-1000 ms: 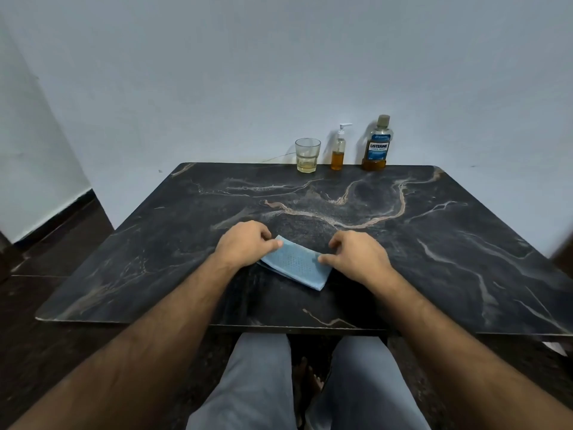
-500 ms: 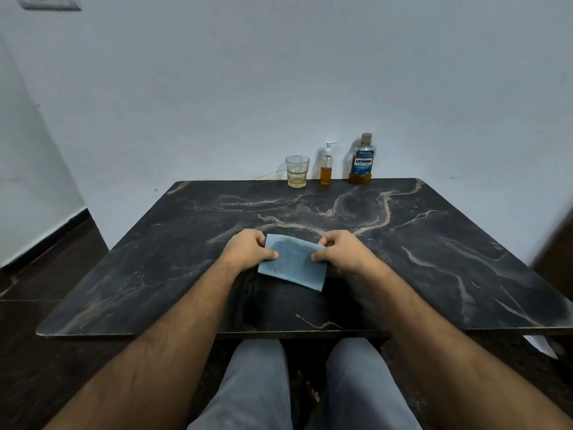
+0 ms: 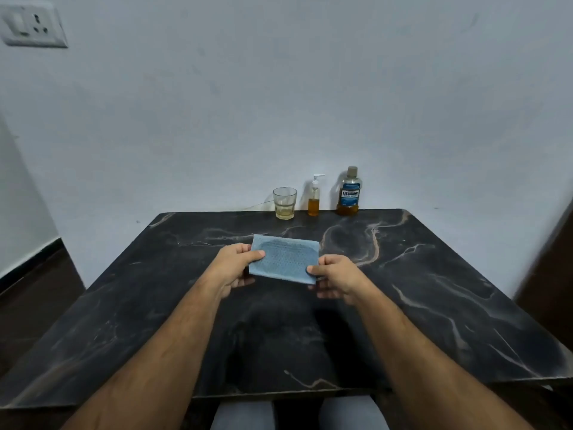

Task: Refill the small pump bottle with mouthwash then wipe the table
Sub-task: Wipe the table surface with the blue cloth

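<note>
A folded blue cloth with a darker damp patch is held up flat above the middle of the black marble table. My left hand pinches its left edge and my right hand pinches its lower right corner. At the table's far edge stand the small pump bottle with amber liquid in its lower half and the mouthwash bottle with a blue label, both upright and capped.
A drinking glass with a little pale liquid stands left of the pump bottle against the white wall. A wall socket is at the upper left. Dark floor lies to the left of the table.
Both hands have lifted the cloth off the table and moved it forward, away from me, now holding it up by its edges. The camera has tilted up.
</note>
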A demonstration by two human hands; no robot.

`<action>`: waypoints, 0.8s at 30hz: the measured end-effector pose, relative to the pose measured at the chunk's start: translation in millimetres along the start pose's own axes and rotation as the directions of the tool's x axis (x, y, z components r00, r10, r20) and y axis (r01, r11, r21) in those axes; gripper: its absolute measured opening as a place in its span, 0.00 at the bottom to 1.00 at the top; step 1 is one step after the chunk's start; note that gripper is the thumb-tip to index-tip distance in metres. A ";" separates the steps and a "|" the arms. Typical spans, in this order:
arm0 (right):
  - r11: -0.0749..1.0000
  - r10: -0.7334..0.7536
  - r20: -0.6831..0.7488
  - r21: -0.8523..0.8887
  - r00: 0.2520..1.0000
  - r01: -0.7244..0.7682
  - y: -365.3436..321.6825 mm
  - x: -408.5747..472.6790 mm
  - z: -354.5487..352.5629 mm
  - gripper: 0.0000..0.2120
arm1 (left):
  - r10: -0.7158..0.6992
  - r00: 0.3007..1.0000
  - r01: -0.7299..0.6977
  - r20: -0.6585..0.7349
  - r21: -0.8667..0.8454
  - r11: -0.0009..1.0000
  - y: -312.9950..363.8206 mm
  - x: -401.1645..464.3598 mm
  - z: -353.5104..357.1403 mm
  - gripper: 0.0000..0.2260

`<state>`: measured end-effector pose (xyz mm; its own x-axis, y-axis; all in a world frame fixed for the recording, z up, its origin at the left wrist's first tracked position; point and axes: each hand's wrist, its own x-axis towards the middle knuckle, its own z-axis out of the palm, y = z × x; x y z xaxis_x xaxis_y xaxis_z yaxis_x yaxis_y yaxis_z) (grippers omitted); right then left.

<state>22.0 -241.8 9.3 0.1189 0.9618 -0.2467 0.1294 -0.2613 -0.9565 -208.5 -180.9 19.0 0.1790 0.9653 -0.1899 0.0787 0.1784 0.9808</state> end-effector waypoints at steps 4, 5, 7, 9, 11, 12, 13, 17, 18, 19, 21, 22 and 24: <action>0.988 0.028 -0.091 0.152 0.995 -0.014 -7.7 36.7 25.7 0.04 | -0.092 0.996 0.092 0.002 -0.009 0.996 -5.1 27.6 -20.5 0.02; 0.988 0.037 -0.118 0.154 0.992 -0.019 -11.2 48.4 31.8 0.04 | -0.098 0.995 0.098 -0.001 -0.005 0.995 -4.9 37.3 -25.4 0.05; 0.993 0.048 -0.175 0.115 0.983 -0.028 -18.5 74.3 42.5 0.04 | -0.085 0.996 0.085 -0.022 0.016 0.996 -3.1 59.1 -33.2 0.09; 0.995 0.041 -0.220 0.100 0.975 -0.019 -27.0 99.3 51.0 0.06 | -0.061 0.996 0.062 -0.067 0.028 0.998 -0.7 82.2 -38.1 0.10; 0.992 0.040 -0.237 0.124 0.971 -0.010 -34.8 128.4 58.4 0.09 | -0.032 0.992 0.037 -0.123 0.036 0.999 2.5 111.1 -42.7 0.10; 0.992 0.034 -0.240 0.129 0.970 -0.003 -37.9 143.6 61.4 0.11 | -0.019 0.988 0.026 -0.151 0.044 0.999 4.3 127.0 -44.9 0.10; 0.992 0.021 -0.240 0.125 0.971 0.009 -40.5 158.3 63.9 0.12 | -0.002 0.984 0.011 -0.180 0.052 0.999 5.4 143.6 -47.3 0.10; 0.994 -0.034 -0.231 0.091 0.972 0.057 -46.3 214.5 75.7 0.07 | 0.072 0.943 -0.026 -0.326 0.143 0.989 8.1 208.4 -59.3 0.10; 0.992 -0.045 -0.233 0.104 0.971 0.071 -48.0 229.4 79.0 0.06 | 0.080 0.933 -0.017 -0.350 0.179 0.984 8.8 224.8 -61.7 0.10; 0.991 -0.048 -0.240 0.111 0.970 0.077 -50.0 240.8 82.4 0.06 | 0.092 0.926 -0.011 -0.367 0.216 0.976 8.9 238.0 -64.0 0.10; 0.991 -0.047 -0.254 0.107 0.966 0.076 -53.8 267.0 87.8 0.06 | 0.114 0.911 -0.001 -0.396 0.274 0.962 8.7 265.7 -69.0 0.09; 0.992 -0.041 -0.252 0.102 0.967 0.069 -55.4 278.8 89.9 0.06 | 0.119 0.905 0.006 -0.409 0.293 0.956 8.3 278.0 -71.9 0.09; 0.994 -0.042 -0.246 0.088 0.968 0.065 -58.0 297.2 92.8 0.09 | 0.126 0.901 0.013 -0.415 0.316 0.949 5.5 297.0 -78.6 0.10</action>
<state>-41.6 66.8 -23.0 0.3520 0.9221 -0.1607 0.0495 -0.1898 -0.9806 -232.0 121.8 -28.6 -0.2360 0.9713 -0.0289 0.3868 0.1212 0.9142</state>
